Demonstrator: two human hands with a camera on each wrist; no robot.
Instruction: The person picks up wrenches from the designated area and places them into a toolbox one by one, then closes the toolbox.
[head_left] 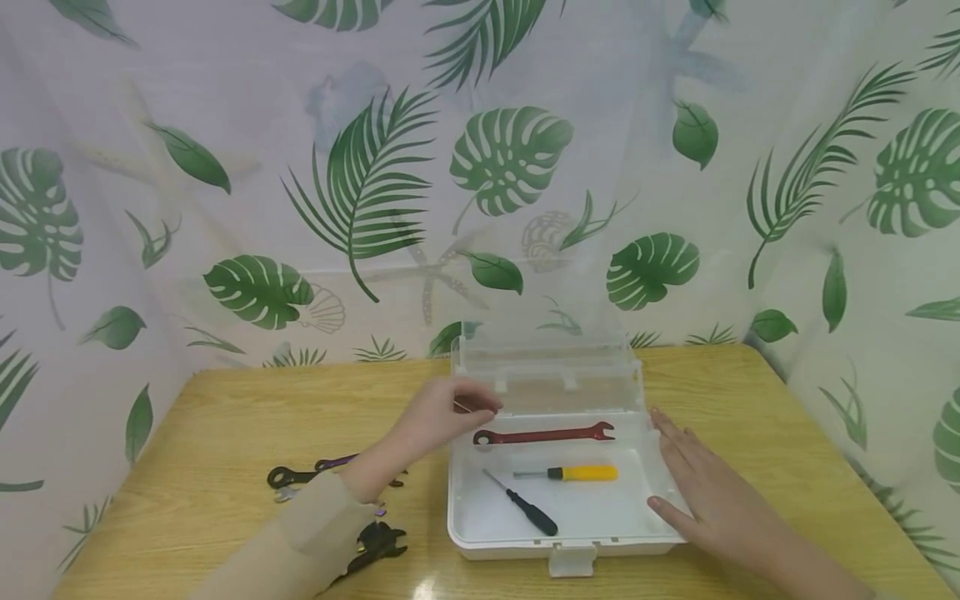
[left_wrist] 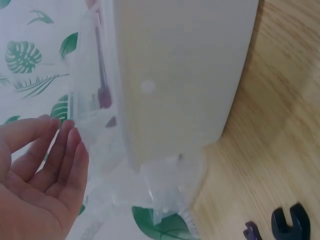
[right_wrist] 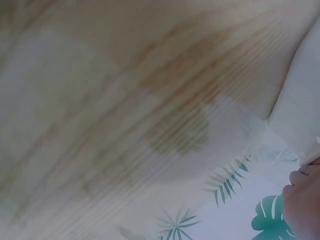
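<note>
A white toolbox (head_left: 495, 533) stands on the table with its clear lid (head_left: 540, 354) raised at the back. Inside lie a red ratchet wrench (head_left: 551, 435), a yellow-handled screwdriver (head_left: 588, 473) and a black-handled screwdriver (head_left: 534, 512). My left hand (head_left: 438, 412) hovers over the box's back left corner, near the red wrench's ring end. In the left wrist view, the loosely bent fingers (left_wrist: 65, 155) of that hand hold nothing. My right hand (head_left: 708, 492) rests along the box's right wall, fingers extended; the right wrist view shows only part of it.
Left of the box, partly behind my left forearm, lie a black wrench (head_left: 281, 477), a purple wrench (head_left: 330, 462), a silver wrench (head_left: 287, 494) and a dark plier-like tool (head_left: 378, 542). A leaf-patterned curtain (head_left: 405, 208) hangs behind the wooden table (head_left: 225, 408).
</note>
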